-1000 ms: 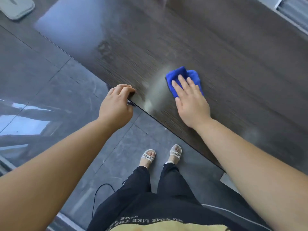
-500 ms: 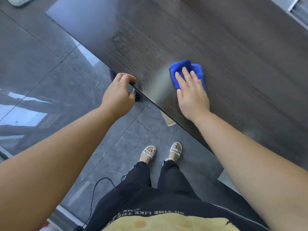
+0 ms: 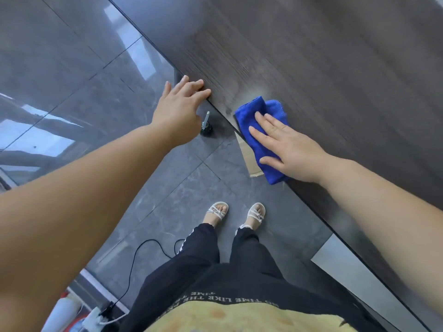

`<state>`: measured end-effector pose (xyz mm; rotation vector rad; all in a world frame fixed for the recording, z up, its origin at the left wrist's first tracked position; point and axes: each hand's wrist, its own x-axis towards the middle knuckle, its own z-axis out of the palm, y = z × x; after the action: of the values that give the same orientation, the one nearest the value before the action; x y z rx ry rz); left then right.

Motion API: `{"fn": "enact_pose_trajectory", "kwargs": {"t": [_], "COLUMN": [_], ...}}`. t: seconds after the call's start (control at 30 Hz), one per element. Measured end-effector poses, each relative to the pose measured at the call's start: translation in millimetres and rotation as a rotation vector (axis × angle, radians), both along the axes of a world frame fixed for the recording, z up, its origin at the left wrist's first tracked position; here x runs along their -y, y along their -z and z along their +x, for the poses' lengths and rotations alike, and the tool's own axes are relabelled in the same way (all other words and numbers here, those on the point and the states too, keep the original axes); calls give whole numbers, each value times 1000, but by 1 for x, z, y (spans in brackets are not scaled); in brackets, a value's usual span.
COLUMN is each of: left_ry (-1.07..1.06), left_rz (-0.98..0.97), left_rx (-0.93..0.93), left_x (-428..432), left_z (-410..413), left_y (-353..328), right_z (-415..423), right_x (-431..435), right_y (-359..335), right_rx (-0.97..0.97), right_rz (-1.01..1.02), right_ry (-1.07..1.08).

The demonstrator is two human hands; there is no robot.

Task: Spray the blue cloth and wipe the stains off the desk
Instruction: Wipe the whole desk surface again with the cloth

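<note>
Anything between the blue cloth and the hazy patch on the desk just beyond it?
Nothing visible. The right hand lies flat on the blue cloth, and the hazy patch sits right at the cloth's far edge, with only bare desk around it.

The cloth [image 3: 248,116] is bright blue; the desk [image 3: 335,68] is dark brown with fine wood grain. At nine o'clock, the floor [image 3: 60,68] is grey marbled tile.

Left hand [image 3: 177,109] and right hand [image 3: 287,149] lie flat (fingers straight).
</note>
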<state>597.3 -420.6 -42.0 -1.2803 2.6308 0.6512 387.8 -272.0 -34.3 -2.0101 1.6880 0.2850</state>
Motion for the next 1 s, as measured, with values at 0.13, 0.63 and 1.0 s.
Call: {"fn": "enact_pose_trajectory", "kwargs": {"t": [0.13, 0.63, 1.0], "left_ry": [-28, -49, -29], "left_rz": [59, 156, 185], "left_rx": [-33, -35, -40], "left_x": [3, 8, 8], "left_z": [2, 1, 2], "left_y": [0, -14, -7], "right_z": [20, 71, 104], "right_x": [20, 58, 102], "right_y": [17, 23, 48], "right_rx": [-32, 25, -176], "right_rz": [-130, -294, -374], "right_ry": [1, 284, 393]}}
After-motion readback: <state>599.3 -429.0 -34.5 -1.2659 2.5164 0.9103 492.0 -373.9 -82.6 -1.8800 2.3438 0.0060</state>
